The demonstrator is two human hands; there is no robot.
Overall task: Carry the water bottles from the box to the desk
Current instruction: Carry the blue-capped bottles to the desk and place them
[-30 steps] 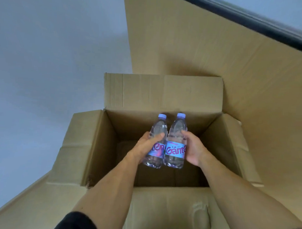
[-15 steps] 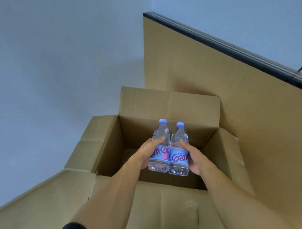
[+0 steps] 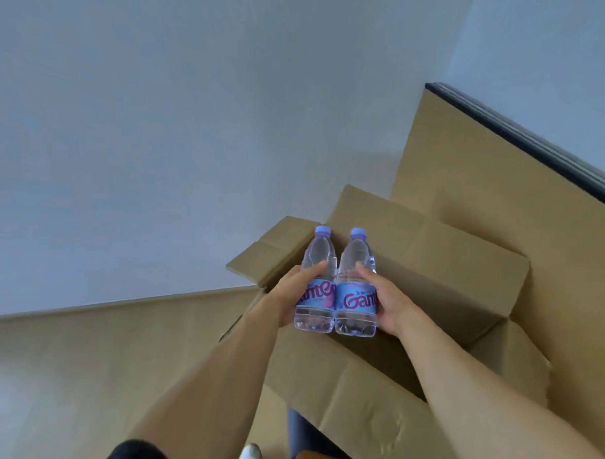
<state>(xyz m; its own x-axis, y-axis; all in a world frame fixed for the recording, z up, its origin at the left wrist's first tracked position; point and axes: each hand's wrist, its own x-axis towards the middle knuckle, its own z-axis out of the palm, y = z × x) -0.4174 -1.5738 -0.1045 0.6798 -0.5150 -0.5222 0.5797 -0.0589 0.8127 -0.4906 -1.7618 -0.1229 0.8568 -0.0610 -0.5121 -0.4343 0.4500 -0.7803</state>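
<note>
Both bottles (image 3: 337, 282) now sit higher and left of where they were, above the box (image 3: 429, 302) rim. Left hand (image 3: 292, 290) and right hand (image 3: 391, 301) each grip one. Lift done; carry to desk remains.

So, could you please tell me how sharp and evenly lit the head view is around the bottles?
Head view: the bottles and their labels read fairly sharp; left hand and right hand are slightly soft; lighting is flat, without glare; the box interior lies in shadow; wide-angle lens bends the edges.
</note>
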